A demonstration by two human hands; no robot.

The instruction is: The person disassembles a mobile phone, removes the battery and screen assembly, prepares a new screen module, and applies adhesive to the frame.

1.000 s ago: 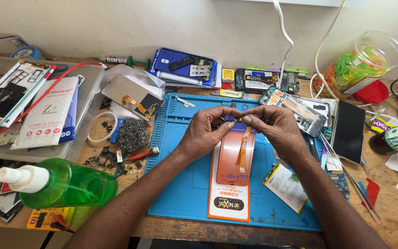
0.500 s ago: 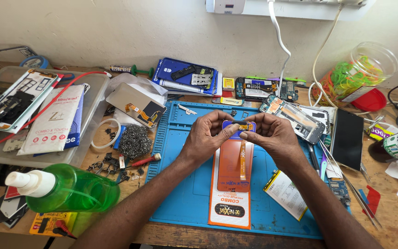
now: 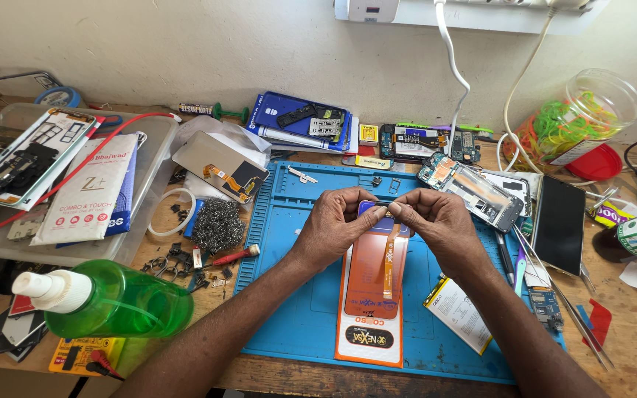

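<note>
Replacement phone screen (image 3: pixel 374 276), orange-backed with a flex ribbon hanging down its middle, is held upright over the centre of a blue repair mat (image 3: pixel 296 295) by a person at a cluttered workbench. The left hand (image 3: pixel 337 225) and right hand (image 3: pixel 436 221) meet at the screen's far edge, thumbs and forefingers pinched shut on a small part there; what exactly is pinched is too small to tell. The screen's near end rests on its orange and white packaging sleeve (image 3: pixel 366 335), which lies flat on the mat. Judging by the scene, fitting has barely begun: an opened phone frame (image 3: pixel 470 190) lies bare at the mat's far right corner, a battery (image 3: pixel 460 313) sits loose just right of the sleeve, and tweezers (image 3: pixel 562 302) wait untouched to the right. A green spray bottle (image 3: pixel 108 302) lies near left.
</note>
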